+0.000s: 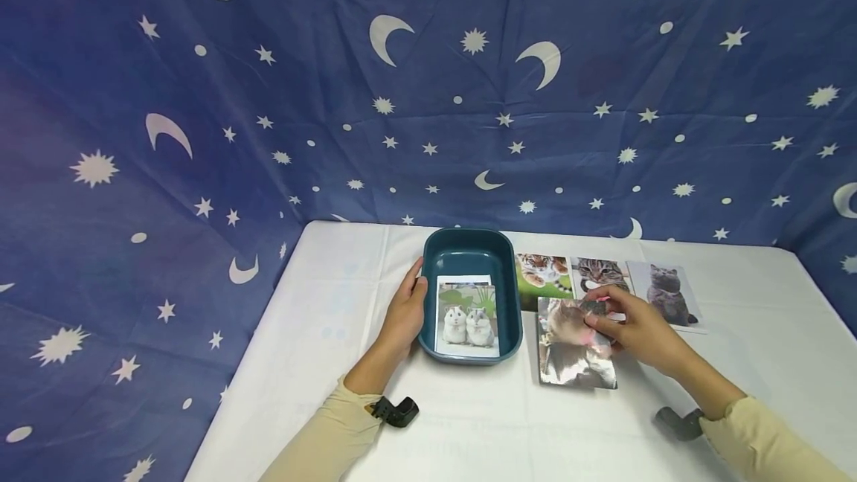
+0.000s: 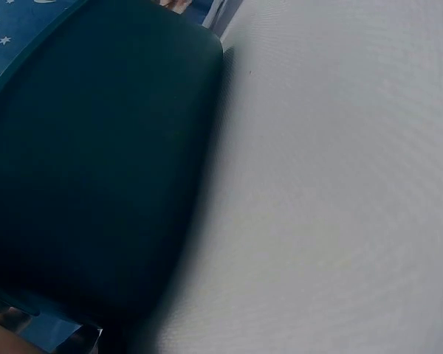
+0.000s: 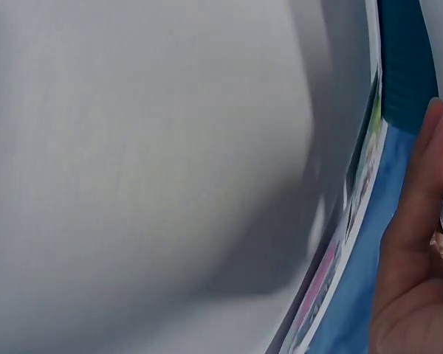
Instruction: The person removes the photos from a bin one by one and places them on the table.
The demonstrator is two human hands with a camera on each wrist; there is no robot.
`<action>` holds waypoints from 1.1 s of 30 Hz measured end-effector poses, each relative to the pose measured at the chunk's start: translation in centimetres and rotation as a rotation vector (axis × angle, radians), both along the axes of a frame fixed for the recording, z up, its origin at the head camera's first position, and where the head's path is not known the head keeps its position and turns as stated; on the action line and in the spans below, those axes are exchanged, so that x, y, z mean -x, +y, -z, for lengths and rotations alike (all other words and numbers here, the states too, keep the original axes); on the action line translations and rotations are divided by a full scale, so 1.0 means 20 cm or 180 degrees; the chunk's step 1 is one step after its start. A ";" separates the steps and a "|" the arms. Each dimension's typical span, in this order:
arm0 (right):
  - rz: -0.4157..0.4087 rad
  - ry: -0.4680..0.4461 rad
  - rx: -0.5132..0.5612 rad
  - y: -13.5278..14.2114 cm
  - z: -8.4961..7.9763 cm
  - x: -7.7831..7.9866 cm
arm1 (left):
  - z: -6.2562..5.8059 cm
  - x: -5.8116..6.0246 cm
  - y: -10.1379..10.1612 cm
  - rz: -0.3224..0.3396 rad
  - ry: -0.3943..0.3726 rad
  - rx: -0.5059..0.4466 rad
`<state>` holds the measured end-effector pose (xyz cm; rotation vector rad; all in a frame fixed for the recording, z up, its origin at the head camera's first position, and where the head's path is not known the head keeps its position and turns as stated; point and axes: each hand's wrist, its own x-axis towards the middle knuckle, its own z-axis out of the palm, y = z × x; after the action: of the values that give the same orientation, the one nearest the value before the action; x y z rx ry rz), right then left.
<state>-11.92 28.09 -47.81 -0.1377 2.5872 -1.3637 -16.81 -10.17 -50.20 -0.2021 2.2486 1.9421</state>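
A dark teal tray stands on the white table, with animal picture cards inside; the top card shows two white-and-grey hamsters. My left hand holds the tray's left side, its thumb at the rim and its fingers along the outer wall. In the left wrist view the tray's wall fills the left half and hides most of that hand. Right of the tray, my right hand pinches a glossy picture card by its right edge. Glare covers much of the card's picture, which looks like a furry animal.
Behind the held card lie a tiger cub card, a tabby cat card and a grey cat card in a row. A blue curtain with moons and stars hangs along the table's back and left. Bare white cloth covers the front.
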 end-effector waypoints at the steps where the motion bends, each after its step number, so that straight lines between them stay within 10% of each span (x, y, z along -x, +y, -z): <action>1: -0.0007 -0.0013 -0.0015 -0.01 0.01 0.00 | 0.00 0.00 0.00 0.0009 -0.0002 -0.0007; 33: 0.0007 0.0302 -0.0919 -0.15 0.08 -0.01 | -0.01 0.00 0.00 -0.0011 -0.0018 -0.0029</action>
<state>-11.78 25.11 -49.42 -0.1558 2.8288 -0.9907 -16.74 -10.13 -50.00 -0.2100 2.2369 1.9506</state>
